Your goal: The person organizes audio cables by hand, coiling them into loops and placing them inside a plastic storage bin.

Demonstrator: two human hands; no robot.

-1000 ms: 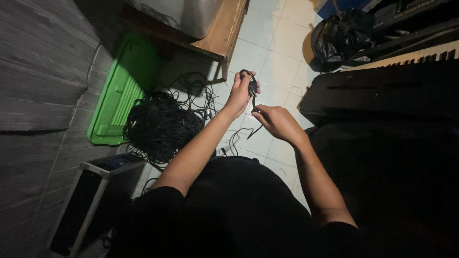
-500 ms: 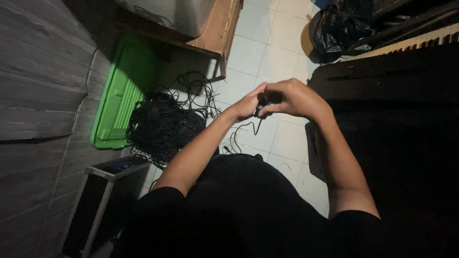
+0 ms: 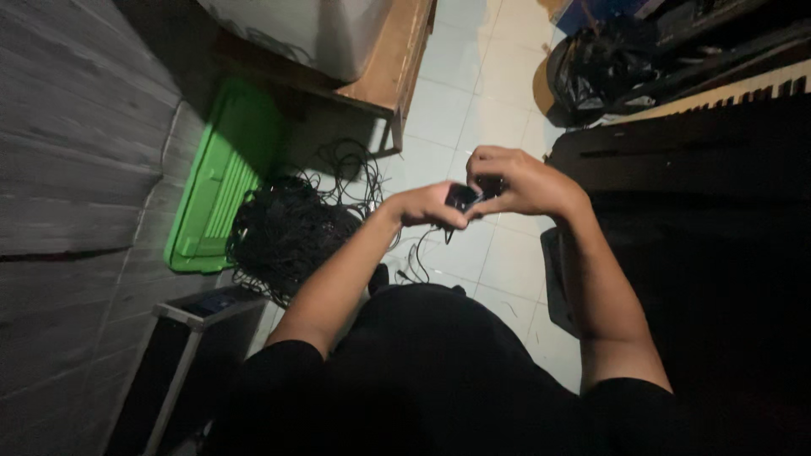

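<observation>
Both hands meet in front of the chest over a small dark object (image 3: 462, 197), apparently a plug or connector at the end of a thin black cable (image 3: 420, 253). The left hand (image 3: 427, 205) is closed around its near side with thumb and fingers pinching, and the right hand (image 3: 517, 179) curls over it from the far side, fingertips pressed to the same piece, so it sits held between the two, above the pale tiled floor (image 3: 486, 80). The piece is too dark to make out in detail. It looks light and rigid, easy to pinch on its hard body, while the cable trailing down from it is thin, limp and prone to snagging; holding the stiff body rather than the wire seems the safer grip. Below and to the left lies a tangled heap of black cables (image 3: 283, 232) on the floor, beside a green plastic lid (image 3: 220, 177) and a wooden bench (image 3: 393, 63). To the right stands a dark keyboard instrument (image 3: 701, 143), its pale keys just visible.
</observation>
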